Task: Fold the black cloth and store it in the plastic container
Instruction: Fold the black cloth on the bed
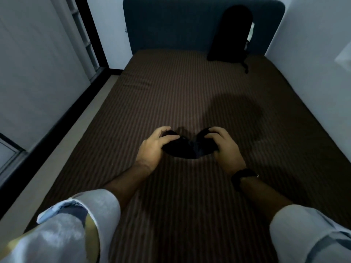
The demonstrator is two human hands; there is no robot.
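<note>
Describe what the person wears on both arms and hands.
Both hands are bare: left hand, right hand. Pale grey-blue sleeves are rolled up both forearms; the left sleeve shows darker blue and yellowish patches, the right sleeve looks mostly plain. A dark watch circles the right wrist.

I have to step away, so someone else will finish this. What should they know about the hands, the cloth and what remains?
Left hand: gripping the left end of the cloth.
Right hand: gripping its right end.
Cloth: bunched between both hands, low over the striped bed, near the middle; not neatly folded.
Container: not in view.
A black bag leans on the headboard.
Done: cloth picked up.
Left: fold it, find the container, store it inside.
</note>
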